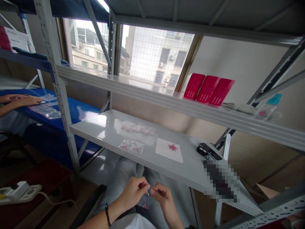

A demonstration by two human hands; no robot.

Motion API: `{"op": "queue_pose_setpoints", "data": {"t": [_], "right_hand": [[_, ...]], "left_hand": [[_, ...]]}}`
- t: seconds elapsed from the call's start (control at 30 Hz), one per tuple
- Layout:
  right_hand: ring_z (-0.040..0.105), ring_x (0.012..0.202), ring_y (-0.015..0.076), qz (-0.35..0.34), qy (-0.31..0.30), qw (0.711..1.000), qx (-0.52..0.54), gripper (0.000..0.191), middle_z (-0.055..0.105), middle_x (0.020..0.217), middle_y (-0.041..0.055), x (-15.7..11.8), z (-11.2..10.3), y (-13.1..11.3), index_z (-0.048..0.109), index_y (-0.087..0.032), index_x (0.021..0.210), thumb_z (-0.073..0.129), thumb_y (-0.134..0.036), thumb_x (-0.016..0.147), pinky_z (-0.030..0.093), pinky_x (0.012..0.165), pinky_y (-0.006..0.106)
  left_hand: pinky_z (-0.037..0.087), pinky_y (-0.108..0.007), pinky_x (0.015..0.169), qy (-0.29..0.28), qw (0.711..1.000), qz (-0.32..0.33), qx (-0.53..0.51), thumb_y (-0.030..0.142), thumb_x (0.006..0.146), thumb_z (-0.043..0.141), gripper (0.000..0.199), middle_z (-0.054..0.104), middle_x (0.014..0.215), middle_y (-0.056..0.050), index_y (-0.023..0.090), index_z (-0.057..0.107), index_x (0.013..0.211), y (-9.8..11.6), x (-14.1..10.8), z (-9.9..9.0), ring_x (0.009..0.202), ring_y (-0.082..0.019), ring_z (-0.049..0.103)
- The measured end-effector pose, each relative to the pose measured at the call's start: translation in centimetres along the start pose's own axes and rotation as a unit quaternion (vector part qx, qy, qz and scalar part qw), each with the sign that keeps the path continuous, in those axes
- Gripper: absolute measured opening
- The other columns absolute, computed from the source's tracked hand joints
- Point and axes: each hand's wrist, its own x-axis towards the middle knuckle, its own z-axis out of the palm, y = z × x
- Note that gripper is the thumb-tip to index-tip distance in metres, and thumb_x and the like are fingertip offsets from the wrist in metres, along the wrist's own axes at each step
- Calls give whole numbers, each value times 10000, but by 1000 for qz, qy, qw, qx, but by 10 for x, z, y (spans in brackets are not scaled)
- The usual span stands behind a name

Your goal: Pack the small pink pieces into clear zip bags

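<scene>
My left hand (136, 191) and right hand (164, 194) both pinched a clear bag (149, 192) near its top; it hung toward six o'clock, pink pieces (144, 206) lowest, equally near each, long axis unclear.

The left hand (133, 190) and right hand (164, 197) are close together over the thighs (122, 173), thumbs (155, 194) pinched against curled fingers (141, 180). Both forearms (116, 208) angle inward from below, the left one showing at greater length.
</scene>
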Motion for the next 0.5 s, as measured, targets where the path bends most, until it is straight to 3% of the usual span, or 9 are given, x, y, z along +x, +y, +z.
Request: {"op": "queue_pose_setpoints", "data": {"t": [0.17, 0.33, 0.43, 0.5], "right_hand": [[540, 728, 176, -10, -47, 999, -21, 352, 644, 732, 24, 0, -3, 5, 731, -183, 771, 669, -508, 891, 394, 690, 283], [386, 591, 123, -31, -7, 997, -63, 499, 453, 567, -29, 6, 0, -7, 561, -170, 538, 731, -556, 805, 300, 583, 262], [349, 557, 112, -45, 35, 998, -41, 564, 397, 545, -39, 7, -24, -20, 483, -179, 494, 734, -597, 777, 288, 557, 261], [341, 519, 110, -43, 112, 993, -15, 593, 379, 515, -41, 2, -51, -25, 463, -192, 492, 698, -652, 783, 293, 524, 262]], "left_hand": [[415, -222, 602, -29, 1000, -7, -3, 324, 889, 621, 257, 722, 656, -31, 156, 728, 726, 2, 0, -3, 632, -154, 649], [448, -214, 545, -80, 995, -51, -26, 331, 868, 630, 246, 729, 640, -39, 157, 720, 719, 27, -5, -7, 557, -151, 643], [457, -217, 556, -60, 998, -24, -21, 393, 880, 632, 296, 727, 643, -41, 157, 707, 719, 48, -3, -41, 568, -151, 641], [464, -227, 571, -14, 1000, -5, -23, 448, 890, 614, 349, 713, 640, -37, 153, 693, 721, 57, 8, -91, 574, -152, 627]]}}
